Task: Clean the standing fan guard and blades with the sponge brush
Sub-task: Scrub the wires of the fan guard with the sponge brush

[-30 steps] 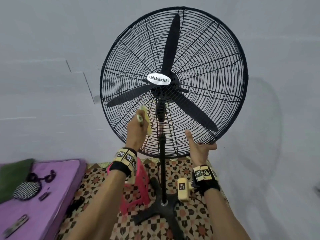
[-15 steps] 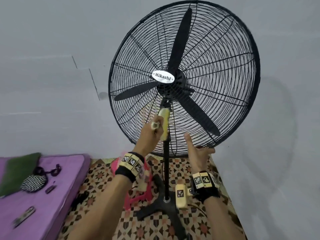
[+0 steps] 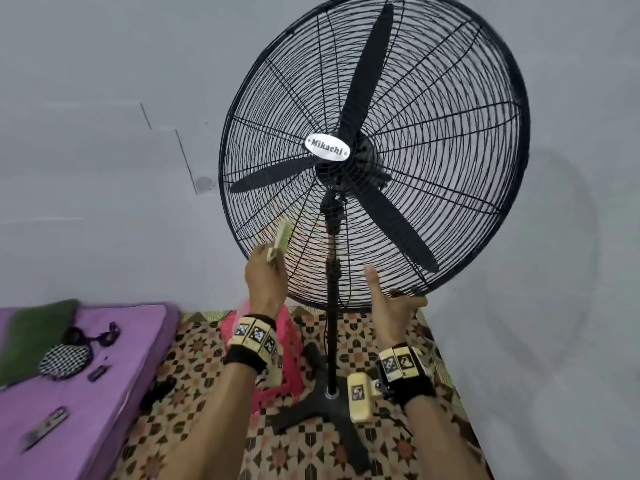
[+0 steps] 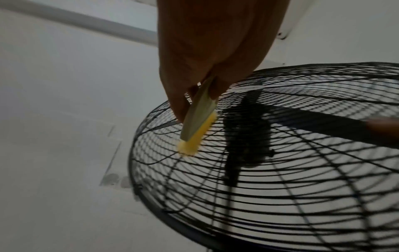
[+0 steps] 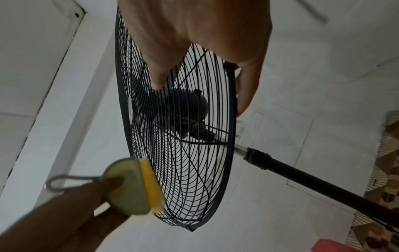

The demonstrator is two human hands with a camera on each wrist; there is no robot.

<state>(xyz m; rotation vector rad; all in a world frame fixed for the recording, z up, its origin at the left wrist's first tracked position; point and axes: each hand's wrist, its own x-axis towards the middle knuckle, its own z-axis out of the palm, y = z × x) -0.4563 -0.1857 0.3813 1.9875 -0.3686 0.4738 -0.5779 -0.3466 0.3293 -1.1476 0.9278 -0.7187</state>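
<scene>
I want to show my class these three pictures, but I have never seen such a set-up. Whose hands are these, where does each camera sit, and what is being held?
No machine here: a person wears three cameras. One sits on the head and looks down at both arms; one sits on each wrist and looks along the hand. The left hand pinches a sponge brush, its yellow side against the lower left of the fan guard. The right hand grips the guard's bottom rim. Three black blades sit inside. On the patterned floor mat stand the fan's base and a pink stool; a purple mattress lies to the left.
</scene>
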